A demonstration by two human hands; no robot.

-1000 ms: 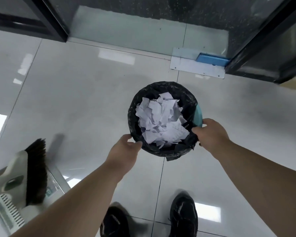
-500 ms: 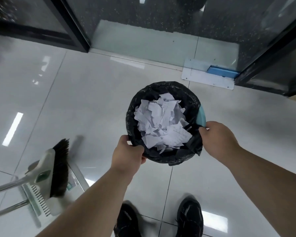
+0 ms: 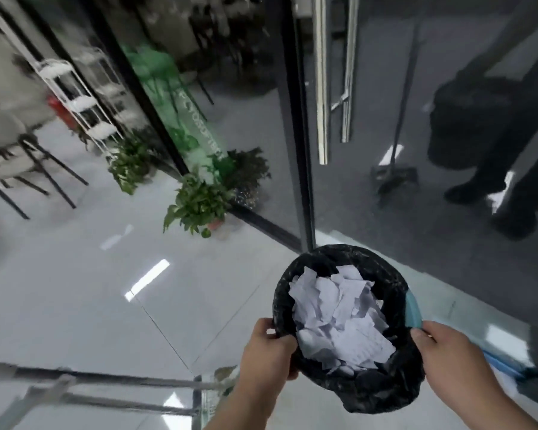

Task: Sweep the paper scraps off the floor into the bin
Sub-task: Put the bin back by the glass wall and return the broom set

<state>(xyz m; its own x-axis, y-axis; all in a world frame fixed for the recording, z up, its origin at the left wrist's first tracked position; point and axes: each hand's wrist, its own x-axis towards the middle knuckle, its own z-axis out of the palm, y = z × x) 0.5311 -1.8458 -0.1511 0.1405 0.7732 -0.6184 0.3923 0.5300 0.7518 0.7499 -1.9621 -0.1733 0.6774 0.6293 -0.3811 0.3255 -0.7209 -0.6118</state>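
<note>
Holding bin (image 3: 342, 254) at near right, seemingly off floor (image 3: 106, 290); left hand (image 3: 269, 352) and right hand (image 3: 444, 352) each grip rim. Scraps (image 3: 339, 318) heaped inside. No scraps on visible floor: sweeping looks done, bin to set down.

Both bare forearms reached up from the bottom edge of the frame. The left hand (image 3: 267, 352), at lower centre, curled its fingers over the near-left rim of the bin (image 3: 370, 395). The right hand (image 3: 451, 358), at lower right, gripped the opposite rim, its back toward the camera.
</note>
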